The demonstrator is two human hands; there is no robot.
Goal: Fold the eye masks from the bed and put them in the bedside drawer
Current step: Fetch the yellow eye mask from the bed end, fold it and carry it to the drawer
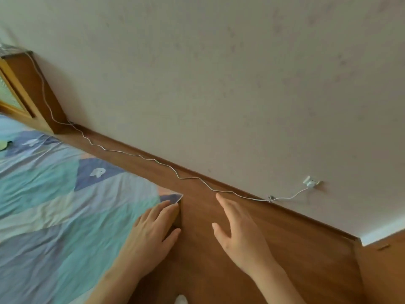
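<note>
Bed [65, 194], patchwork quilt [54, 216] (blue, teal), left hand [151, 233] resting

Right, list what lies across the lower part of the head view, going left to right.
Patchwork bedspread → left hand, resting at the bed's corner → bare wooden floor → right hand, open above the floor → plug in the wall socket.

Two bare forearms, left grip [151, 229], right grip [238, 233]

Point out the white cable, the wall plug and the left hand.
cable [140, 156], head view, mid-run along the floor.
wall plug [310, 183], head view, its white body.
left hand [151, 233], head view, back of hand.
</note>
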